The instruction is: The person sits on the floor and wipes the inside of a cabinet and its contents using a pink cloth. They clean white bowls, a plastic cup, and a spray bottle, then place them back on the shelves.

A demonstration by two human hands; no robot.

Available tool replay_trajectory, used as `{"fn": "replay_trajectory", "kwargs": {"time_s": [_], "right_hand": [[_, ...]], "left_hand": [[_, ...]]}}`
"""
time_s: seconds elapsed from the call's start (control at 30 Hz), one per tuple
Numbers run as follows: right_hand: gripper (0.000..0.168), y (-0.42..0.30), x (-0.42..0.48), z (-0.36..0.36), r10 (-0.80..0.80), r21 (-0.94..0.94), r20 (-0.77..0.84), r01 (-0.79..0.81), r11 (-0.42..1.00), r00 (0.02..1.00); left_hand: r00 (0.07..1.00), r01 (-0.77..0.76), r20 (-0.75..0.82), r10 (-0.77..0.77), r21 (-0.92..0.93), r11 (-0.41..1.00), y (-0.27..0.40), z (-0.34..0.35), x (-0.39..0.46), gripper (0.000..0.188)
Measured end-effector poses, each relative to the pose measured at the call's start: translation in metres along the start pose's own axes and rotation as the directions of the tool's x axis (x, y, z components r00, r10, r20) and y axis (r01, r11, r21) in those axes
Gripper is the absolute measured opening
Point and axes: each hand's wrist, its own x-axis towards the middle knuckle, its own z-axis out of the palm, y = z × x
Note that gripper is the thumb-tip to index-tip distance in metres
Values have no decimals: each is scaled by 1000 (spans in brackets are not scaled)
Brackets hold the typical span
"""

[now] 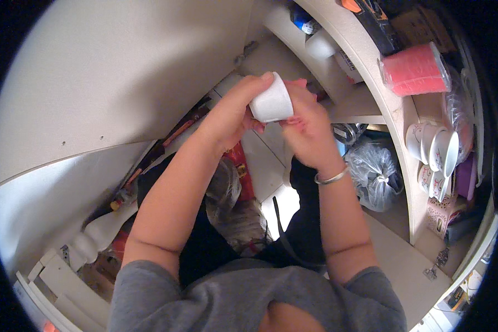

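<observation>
A small white cup (272, 99) is tilted on its side between my hands, in front of the open cabinet. My left hand (242, 97) grips it from the left, its thumb along the edge and its fingers curled beneath. From the other side, my right hand (309, 124) holds the cup's right edge; a bracelet circles that wrist. Something pinkish shows beyond the right hand's fingers, too small to tell what. The cup's inside is hidden from view.
Cabinet shelves at right bear a pink wrapped roll (417, 69), printed paper cups (433, 145), a pink perforated basket (440, 213) and a knotted clear plastic bag (373, 174). A white container (320, 45) stands on the upper shelf. An open cabinet door (402, 253) lies at lower right.
</observation>
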Motion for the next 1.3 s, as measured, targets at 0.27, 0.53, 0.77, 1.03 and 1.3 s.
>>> {"fn": "replay_trajectory", "kwargs": {"time_s": [0.27, 0.53, 0.77, 1.03, 1.3], "right_hand": [[31, -4, -7, 20, 372, 304, 68, -374, 876, 926], [27, 13, -1, -1, 442, 901, -18, -177, 397, 897], [37, -5, 7, -19, 564, 960, -154, -12, 279, 811], [36, -11, -2, -14, 361, 723, -174, -130, 679, 916], [22, -2, 5, -8, -76, -132, -174, 53, 990, 982]], "left_hand": [[991, -76, -100, 90, 128, 989, -5, 11, -3, 53], [993, -120, -38, 115, -167, 979, -1, -1, 5, 45], [986, 9, 161, 51, -352, 936, 5, -14, 4, 43], [971, -230, 117, 208, 227, 946, 0, 8, 0, 57], [937, -335, 119, 329, 579, 744, -9, 9, 1, 57]]}}
